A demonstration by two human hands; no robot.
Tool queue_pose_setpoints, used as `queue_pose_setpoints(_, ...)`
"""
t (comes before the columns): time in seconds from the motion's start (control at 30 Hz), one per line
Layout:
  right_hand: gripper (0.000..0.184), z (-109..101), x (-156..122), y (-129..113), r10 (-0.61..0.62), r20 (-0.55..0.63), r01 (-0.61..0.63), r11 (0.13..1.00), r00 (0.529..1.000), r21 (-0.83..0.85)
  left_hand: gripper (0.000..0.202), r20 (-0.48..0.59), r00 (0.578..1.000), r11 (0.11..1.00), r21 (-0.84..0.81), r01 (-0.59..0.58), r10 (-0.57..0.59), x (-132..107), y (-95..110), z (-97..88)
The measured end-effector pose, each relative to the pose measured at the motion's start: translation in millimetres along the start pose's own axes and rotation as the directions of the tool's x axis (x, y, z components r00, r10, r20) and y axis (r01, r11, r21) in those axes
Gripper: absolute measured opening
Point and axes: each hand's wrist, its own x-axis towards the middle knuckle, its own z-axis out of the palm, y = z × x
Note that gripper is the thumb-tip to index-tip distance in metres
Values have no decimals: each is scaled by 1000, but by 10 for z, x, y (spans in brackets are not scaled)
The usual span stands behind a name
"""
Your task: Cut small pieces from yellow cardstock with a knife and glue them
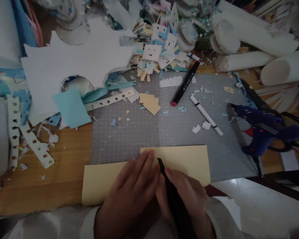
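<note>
My left hand (133,187) lies flat with its fingers stretched out, pressing on pale yellow paper (102,177) at the mat's near edge. My right hand (186,192) is closed round a black utility knife (173,196), its slanted tip close to my left fingertips. The tip rests on the yellow paper's right part (189,156), whose upper edge sits farther from me than the left part's. My hands hide the middle, so I cannot tell whether the parts are joined. Under the paper's far side lies a grey cutting mat (129,139).
On the mat lie a black marker (185,83), a white pen (206,115), small yellow cards (150,103) and paper scraps. A blue glue gun (269,127) with a lit red light stands right. Paper figures (151,53) and white cut-out board (79,59) fill the back.
</note>
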Motion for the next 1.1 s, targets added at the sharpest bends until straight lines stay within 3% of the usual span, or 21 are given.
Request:
queue_pose_setpoints(0.27, 20, 234, -89, 104, 5, -211, 10, 997, 978, 75, 40, -4, 1000, 1000, 22, -2, 3, -11, -13, -14)
queue_pose_setpoints(0.47, 8, 38, -13, 31, 59, -60, -51, 992, 996, 115, 41, 8, 1000, 1000, 4, -23, 23, -3, -37, -38)
queue_pose_setpoints(0.7, 7, 10, 11, 70, 32, -92, -15, 982, 995, 186, 39, -12, 996, 991, -96, -88, 88, -237, -34, -92)
queue_pose_setpoints(0.9, 5, -19, -22, 19, 72, 19, -74, 986, 997, 146, 37, -51, 998, 1000, -2, -31, 30, -272, 66, -7)
queue_pose_setpoints(1.1, 19, -104, -29, 181, 143, 11, -135, 908, 990, 397, 35, -79, 996, 998, 43, -41, 45, -292, 66, 58)
